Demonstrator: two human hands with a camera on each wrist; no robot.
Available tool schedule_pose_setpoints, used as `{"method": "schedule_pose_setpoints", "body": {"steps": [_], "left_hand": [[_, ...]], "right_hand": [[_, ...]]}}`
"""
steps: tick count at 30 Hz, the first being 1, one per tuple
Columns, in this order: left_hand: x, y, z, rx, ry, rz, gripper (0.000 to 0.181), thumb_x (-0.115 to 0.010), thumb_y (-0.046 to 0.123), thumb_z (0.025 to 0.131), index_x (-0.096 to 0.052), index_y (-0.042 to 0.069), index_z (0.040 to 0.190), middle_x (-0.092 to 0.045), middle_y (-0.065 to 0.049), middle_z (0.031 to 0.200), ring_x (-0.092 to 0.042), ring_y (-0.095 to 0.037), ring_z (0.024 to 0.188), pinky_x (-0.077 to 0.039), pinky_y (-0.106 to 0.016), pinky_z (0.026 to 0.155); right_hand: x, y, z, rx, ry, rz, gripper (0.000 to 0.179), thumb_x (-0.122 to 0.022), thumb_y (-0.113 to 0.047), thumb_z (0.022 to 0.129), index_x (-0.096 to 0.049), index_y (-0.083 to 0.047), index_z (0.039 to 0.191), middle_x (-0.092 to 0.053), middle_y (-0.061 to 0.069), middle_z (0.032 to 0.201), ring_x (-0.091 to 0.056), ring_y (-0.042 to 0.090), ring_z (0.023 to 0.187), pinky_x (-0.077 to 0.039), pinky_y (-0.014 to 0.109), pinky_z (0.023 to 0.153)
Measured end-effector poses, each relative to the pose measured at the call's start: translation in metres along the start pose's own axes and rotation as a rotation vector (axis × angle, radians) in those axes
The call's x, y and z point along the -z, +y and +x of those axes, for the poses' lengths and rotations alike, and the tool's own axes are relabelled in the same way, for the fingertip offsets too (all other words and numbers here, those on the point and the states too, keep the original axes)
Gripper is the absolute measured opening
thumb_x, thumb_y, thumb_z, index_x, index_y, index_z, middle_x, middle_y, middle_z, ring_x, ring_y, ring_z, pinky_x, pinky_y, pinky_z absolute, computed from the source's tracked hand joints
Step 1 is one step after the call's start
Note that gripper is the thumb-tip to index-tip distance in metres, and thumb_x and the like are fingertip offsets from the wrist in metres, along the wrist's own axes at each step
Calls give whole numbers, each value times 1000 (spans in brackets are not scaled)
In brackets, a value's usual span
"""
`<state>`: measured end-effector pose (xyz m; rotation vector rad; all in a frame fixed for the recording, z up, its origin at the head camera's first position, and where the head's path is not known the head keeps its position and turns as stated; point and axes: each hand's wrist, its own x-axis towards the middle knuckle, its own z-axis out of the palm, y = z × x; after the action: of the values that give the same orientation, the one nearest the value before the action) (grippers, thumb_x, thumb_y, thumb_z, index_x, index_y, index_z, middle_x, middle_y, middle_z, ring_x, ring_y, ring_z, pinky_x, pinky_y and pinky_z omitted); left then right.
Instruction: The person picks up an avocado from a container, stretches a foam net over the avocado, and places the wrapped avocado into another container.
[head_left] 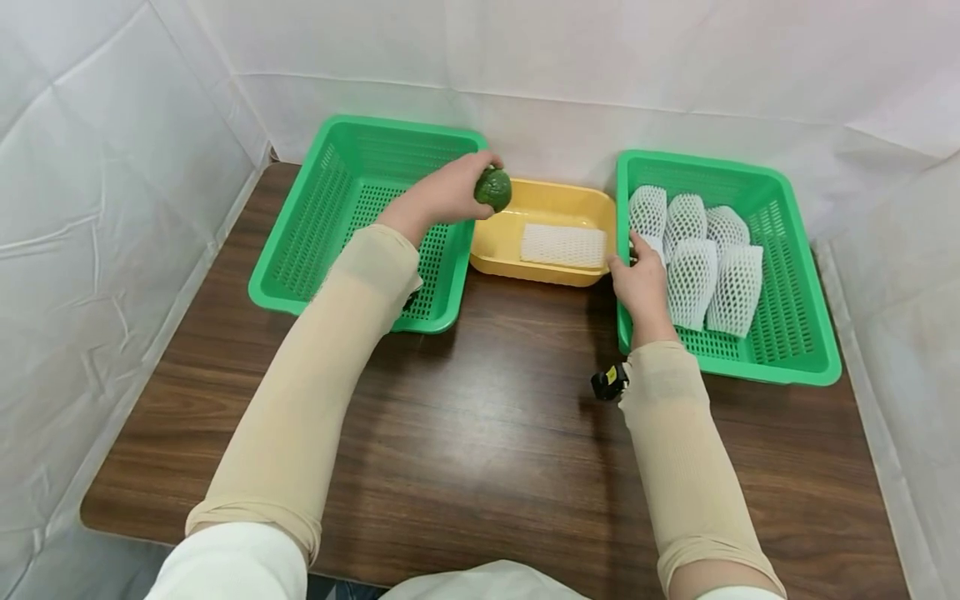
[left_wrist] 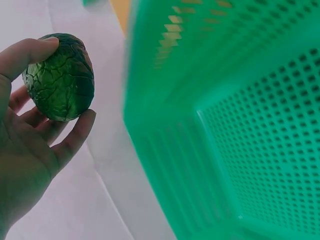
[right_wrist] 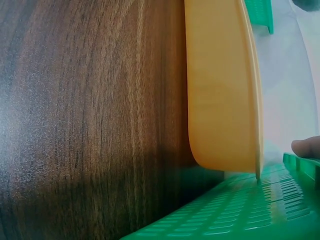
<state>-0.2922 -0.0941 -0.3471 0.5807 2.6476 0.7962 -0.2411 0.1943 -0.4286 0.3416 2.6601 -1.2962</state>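
Observation:
A dark green, wrinkled avocado (head_left: 492,190) is in my left hand (head_left: 450,190), held between thumb and fingertips above the gap between the left green basket (head_left: 300,225) and the yellow tray (head_left: 543,271). The left wrist view shows the avocado (left_wrist: 61,80) closely, thumb on top and fingers beneath. My right hand (head_left: 647,287) is over the near-left rim of the right green basket (head_left: 813,317), thumb and forefinger apart; its other fingers are hidden. Inside that basket are several white foam net sleeves (head_left: 690,275), bulging. One flat foam net sleeve (head_left: 564,245) lies in the tray.
Both baskets and the tray stand on a dark wooden table (head_left: 480,433), near a white sheet wall (head_left: 540,67). A black wrist camera (head_left: 609,382) sticks out from the right sleeve. The tray's end (right_wrist: 225,125) is close beside the right basket.

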Motion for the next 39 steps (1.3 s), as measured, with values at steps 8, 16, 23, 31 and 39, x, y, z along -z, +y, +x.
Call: {"method": "schedule_pose_setpoints", "body": {"steps": [8,16,23,31,39], "left_hand": [[-16,33,8,-91,-8,7,59,-60,18,89,-32,11,140,-40,-6,135,-43,-18,113,-40,-28,91],[-28,54,7,-128,10,21,58,-61,21,88,-35,15,140,-38,-6,135,-46,-17,110,-40,-27,89],[-39,54,7,-143,22,38,62,-66,21,85,-38,18,140,-37,-7,137,-44,-19,112,-39,-27,90],[-54,50,4,-199,70,-78,60,-74,20,80,-46,9,131,-48,-6,127,-43,-17,115,-35,-24,94],[-73,46,0,-164,40,-155,56,-72,20,81,-48,8,130,-49,-5,129,-46,-16,112,-37,-25,91]], "right_hand": [[3,-1,0,-2,10,8,59,-45,-26,98,-19,-16,149,-34,16,143,-39,32,125,-40,44,94],[1,-2,1,-3,9,11,59,-44,-27,98,-18,-17,149,-34,15,143,-39,32,124,-40,44,93],[0,-2,3,-3,12,3,58,-44,-27,98,-19,-18,149,-34,15,143,-39,32,124,-40,44,93],[-1,-2,3,0,8,5,58,-43,-28,98,-18,-17,149,-34,16,143,-40,32,123,-40,44,93],[-1,-2,3,8,15,8,59,-45,-25,97,-19,-17,149,-36,16,142,-41,32,122,-41,43,92]]}}
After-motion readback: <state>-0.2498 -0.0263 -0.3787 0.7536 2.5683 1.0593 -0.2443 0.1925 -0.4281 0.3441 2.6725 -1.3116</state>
